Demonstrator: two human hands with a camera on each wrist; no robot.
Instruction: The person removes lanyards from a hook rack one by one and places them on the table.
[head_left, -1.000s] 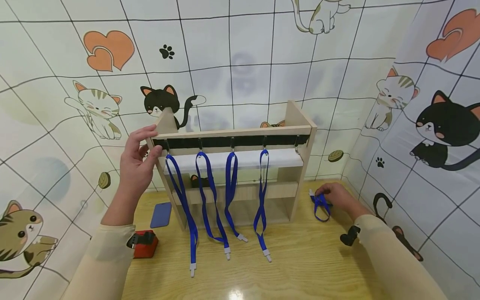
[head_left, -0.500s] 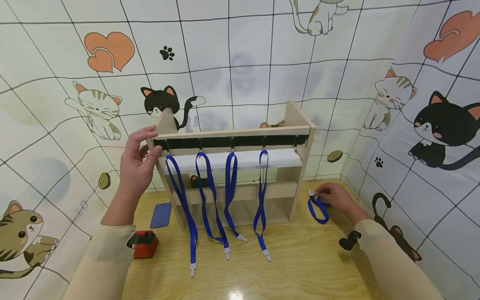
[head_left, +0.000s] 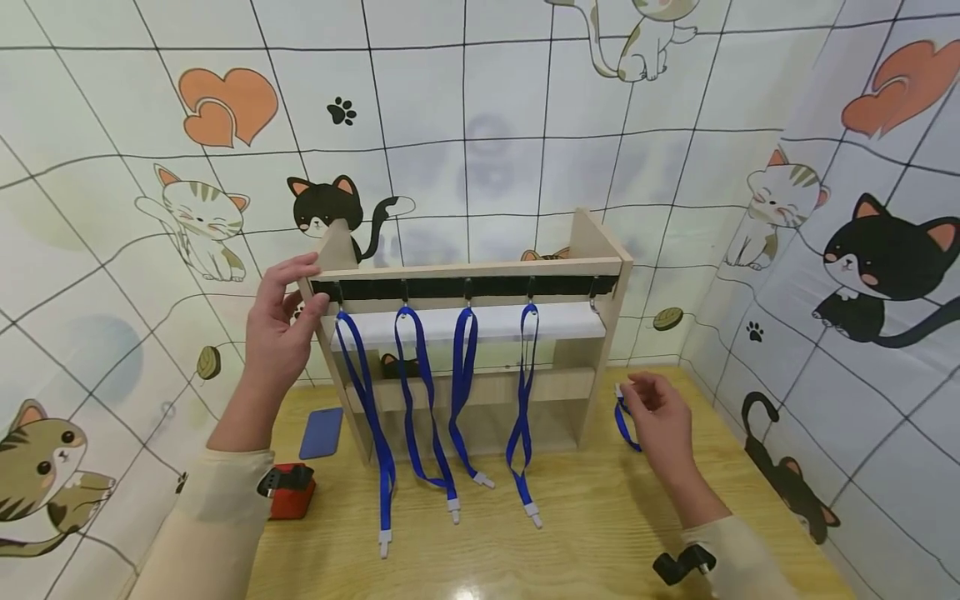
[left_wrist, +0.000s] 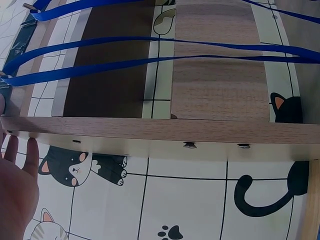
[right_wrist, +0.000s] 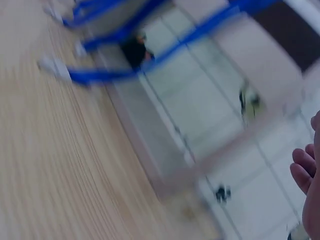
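My left hand (head_left: 281,329) holds the upper left corner of a small wooden rack (head_left: 465,387), thumb at the front and fingers at the side; fingertips (left_wrist: 31,155) touch its side panel in the left wrist view. Several blue lanyards (head_left: 459,375) with white clips hang from hooks on the rack's black strip (head_left: 435,287). The hook (head_left: 592,304) at the far right carries no lanyard. Right of the rack, my right hand (head_left: 663,425) pinches another blue lanyard (head_left: 625,427), partly hidden behind it. In the right wrist view, curled fingers (right_wrist: 304,167) show at the edge.
A blue card-like rectangle (head_left: 321,433) lies left of the rack on the wooden table (head_left: 480,558). A red object (head_left: 292,500) sits partly behind my left sleeve. Behind stands a wall covering (head_left: 495,83) with cat drawings; another wall closes the right side.
My right hand has moved left and toward me, turning upward, and now covers most of the loose lanyard. The left hand keeps its place on the rack.
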